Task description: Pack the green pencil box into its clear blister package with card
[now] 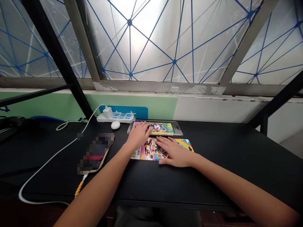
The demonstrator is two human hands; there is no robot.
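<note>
On the black desk a colourful printed backing card [151, 150] lies flat, with part of the words "...L BOX" at its left end. My right hand [176, 153] rests palm down on the card, its fingers stretched out and covering part of the print. Just behind it a bright cartoon-printed box [163, 127] sits in a clear plastic blister shell [178, 128]. My left hand [139, 135] lies over the left end of that box, fingers extended, and hides that end. Neither hand is closed round anything.
A phone [96, 154] lies to the left with a white cable [42, 170] plugged in. Behind it are a round white case [115, 125] and a white power strip [118, 117] holding a plug. Black metal posts [71, 78] and a patterned window frame the desk [224, 151].
</note>
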